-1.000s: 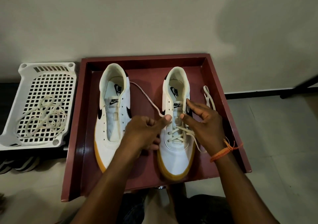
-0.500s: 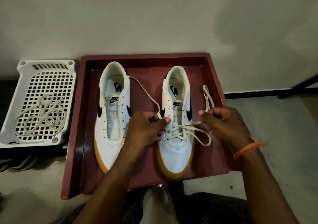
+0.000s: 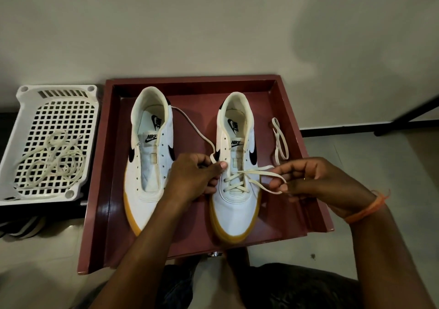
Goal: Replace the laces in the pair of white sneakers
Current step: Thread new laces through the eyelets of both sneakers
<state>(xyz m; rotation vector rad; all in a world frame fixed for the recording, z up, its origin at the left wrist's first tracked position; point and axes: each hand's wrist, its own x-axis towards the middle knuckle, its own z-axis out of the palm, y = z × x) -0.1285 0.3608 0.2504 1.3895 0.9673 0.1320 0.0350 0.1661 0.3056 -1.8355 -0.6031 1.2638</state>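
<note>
Nearest, the left hand (image 3: pixel 194 180) has its grip pinched tight on one end of the lace (image 3: pixel 240 180), thumb pressed at the eyelet row of the right-side sneaker (image 3: pixel 236 166). That looks meant to steady the shoe and keep the slack from slipping back through. Across from that grip, the right hand (image 3: pixel 316 180) has its grip curled narrow round the other lace end, drawing it out sideways in a loop. I judge this is to tension the crossings evenly.

Between the 2 grips the lace makes about 2 crossings over the lower eyelets. The upper eyelets stay bare, so this shoe is roughly half threaded. A free length runs from the left grip up and away toward the heel of the other shoe.

Just left of the left grip stands the left-side sneaker (image 3: pixel 152 156), with no lace in its eyelets. Both sneakers sit toes toward the person in 1 dark red tray (image 3: pixel 99 213), likely to keep the work together.

Beyond the right grip lies 1 folded spare lace (image 3: pixel 280 142) on the tray floor, probably kept for the second shoe.

Far left of both grips, 1 white basket (image 3: pixel 90 92) holds a tangle of old laces (image 3: pixel 52 161), apparently set aside. Their count cannot be told.
</note>
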